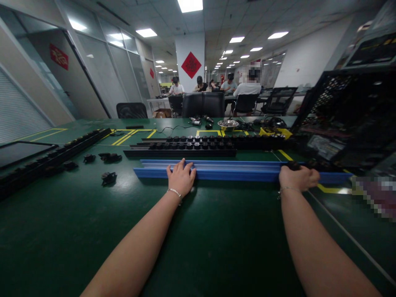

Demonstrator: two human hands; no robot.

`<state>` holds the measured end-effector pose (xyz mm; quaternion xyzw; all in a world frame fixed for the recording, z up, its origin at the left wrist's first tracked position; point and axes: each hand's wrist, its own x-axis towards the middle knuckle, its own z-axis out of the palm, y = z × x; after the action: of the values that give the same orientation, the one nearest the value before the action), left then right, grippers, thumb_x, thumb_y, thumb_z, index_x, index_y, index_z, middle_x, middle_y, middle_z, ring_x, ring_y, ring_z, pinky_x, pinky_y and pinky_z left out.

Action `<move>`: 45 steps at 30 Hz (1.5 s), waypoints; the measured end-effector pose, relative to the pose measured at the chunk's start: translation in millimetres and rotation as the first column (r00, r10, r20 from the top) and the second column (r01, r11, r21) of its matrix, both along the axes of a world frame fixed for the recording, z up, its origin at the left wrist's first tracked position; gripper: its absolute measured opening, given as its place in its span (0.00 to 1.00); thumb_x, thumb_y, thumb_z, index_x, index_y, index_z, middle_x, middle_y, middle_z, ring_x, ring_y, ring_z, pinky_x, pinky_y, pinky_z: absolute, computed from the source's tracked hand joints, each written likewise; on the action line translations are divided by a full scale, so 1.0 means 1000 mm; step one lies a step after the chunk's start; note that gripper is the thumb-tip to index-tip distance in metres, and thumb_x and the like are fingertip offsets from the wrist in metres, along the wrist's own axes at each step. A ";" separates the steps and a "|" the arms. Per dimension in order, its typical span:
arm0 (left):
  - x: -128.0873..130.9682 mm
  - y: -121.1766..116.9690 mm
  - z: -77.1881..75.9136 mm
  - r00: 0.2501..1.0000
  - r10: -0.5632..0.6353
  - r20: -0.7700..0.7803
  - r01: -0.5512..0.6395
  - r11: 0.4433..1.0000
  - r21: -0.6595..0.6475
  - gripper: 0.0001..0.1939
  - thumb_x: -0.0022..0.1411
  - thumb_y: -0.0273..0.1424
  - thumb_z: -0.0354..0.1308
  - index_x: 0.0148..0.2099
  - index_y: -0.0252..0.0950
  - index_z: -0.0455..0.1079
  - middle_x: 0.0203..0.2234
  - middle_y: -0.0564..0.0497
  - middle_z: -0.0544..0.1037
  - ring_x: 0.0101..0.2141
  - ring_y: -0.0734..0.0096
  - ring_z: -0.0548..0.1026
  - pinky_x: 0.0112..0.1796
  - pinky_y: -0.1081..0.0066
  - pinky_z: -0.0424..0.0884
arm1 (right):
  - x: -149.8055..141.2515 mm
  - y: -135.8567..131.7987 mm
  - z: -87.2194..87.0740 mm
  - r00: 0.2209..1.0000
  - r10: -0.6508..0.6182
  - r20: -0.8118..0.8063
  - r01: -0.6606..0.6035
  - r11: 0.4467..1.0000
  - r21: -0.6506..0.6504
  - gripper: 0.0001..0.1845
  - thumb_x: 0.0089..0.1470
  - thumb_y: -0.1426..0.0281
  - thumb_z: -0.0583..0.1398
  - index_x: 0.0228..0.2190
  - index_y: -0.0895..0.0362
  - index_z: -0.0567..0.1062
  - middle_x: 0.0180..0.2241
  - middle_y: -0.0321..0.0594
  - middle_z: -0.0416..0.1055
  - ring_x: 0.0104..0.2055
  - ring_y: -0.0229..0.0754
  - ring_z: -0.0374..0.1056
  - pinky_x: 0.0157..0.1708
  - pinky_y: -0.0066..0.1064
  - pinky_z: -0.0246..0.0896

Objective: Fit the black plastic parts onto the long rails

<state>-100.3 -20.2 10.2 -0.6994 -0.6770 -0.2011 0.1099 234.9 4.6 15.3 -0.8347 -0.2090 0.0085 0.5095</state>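
A long blue channel rail point(235, 173) lies crosswise on the green table in front of me. My left hand point(181, 177) rests on its left part, palm down, with the fingers spread over the near wall. Near the rail's right end, my right hand point(298, 177) is closed, its fingers curled. A small black part point(293, 165) shows at the thumb side of that hand and seems to be in its grip; its exact shape is hidden. Further right, dark pieces sit at the rail, too blurred to make out.
Black rails with rows of black parts point(192, 145) lie behind the blue one. Another filled rail point(74, 142) runs along the left, near several loose black parts point(109, 178). At the back are a metal bowl point(228, 125) and a yellow tray point(275, 133). People sit beyond.
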 end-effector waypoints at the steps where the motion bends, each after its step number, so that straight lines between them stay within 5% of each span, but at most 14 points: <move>1: 0.000 0.000 0.000 1.000 0.000 0.001 0.000 1.000 0.000 0.22 0.65 0.43 0.38 0.54 0.47 0.66 0.59 0.48 0.62 0.54 0.58 0.63 0.56 0.47 0.48 | 0.000 0.000 0.000 1.000 0.002 0.001 -0.002 1.000 -0.003 0.26 0.38 0.66 0.58 0.43 0.58 0.67 0.59 0.50 0.50 0.60 0.59 0.44 0.56 0.49 0.45; 17: 0.002 -0.002 0.003 1.000 0.011 0.011 -0.010 0.999 -0.034 0.22 0.64 0.44 0.39 0.53 0.48 0.67 0.60 0.48 0.61 0.54 0.57 0.64 0.56 0.48 0.47 | -0.001 0.002 -0.007 0.993 0.022 0.118 -0.028 0.998 0.051 0.16 0.39 0.65 0.59 0.33 0.58 0.69 0.54 0.54 0.51 0.58 0.62 0.42 0.53 0.55 0.43; 28: 0.002 -0.001 0.002 1.000 0.018 -0.001 -0.018 1.000 -0.020 0.21 0.64 0.44 0.39 0.53 0.48 0.67 0.60 0.48 0.61 0.53 0.59 0.64 0.56 0.48 0.46 | -0.009 -0.002 -0.005 0.979 0.062 0.195 -0.073 0.996 0.054 0.13 0.40 0.64 0.59 0.30 0.57 0.70 0.53 0.52 0.53 0.57 0.59 0.42 0.55 0.49 0.39; 38: 0.003 -0.002 0.004 1.000 0.013 0.012 -0.013 0.999 -0.030 0.21 0.64 0.43 0.39 0.53 0.48 0.67 0.60 0.48 0.60 0.54 0.59 0.64 0.56 0.49 0.46 | -0.008 0.000 -0.005 0.930 0.168 0.328 -0.180 0.984 0.004 0.09 0.39 0.67 0.59 0.26 0.58 0.67 0.48 0.55 0.62 0.55 0.54 0.50 0.57 0.43 0.37; 45: 0.003 -0.002 0.005 1.000 0.020 0.018 -0.019 0.999 -0.038 0.21 0.64 0.44 0.39 0.52 0.48 0.67 0.60 0.49 0.61 0.53 0.58 0.64 0.56 0.48 0.46 | -0.008 0.004 -0.009 0.892 0.166 0.421 -0.181 0.984 -0.006 0.09 0.35 0.66 0.59 0.22 0.54 0.63 0.39 0.47 0.67 0.49 0.54 0.57 0.53 0.46 0.45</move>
<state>-97.0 -22.3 15.1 -0.6928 -0.6884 -0.1938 0.0925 227.0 8.8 6.4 -0.7864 -0.3873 -0.1291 0.4636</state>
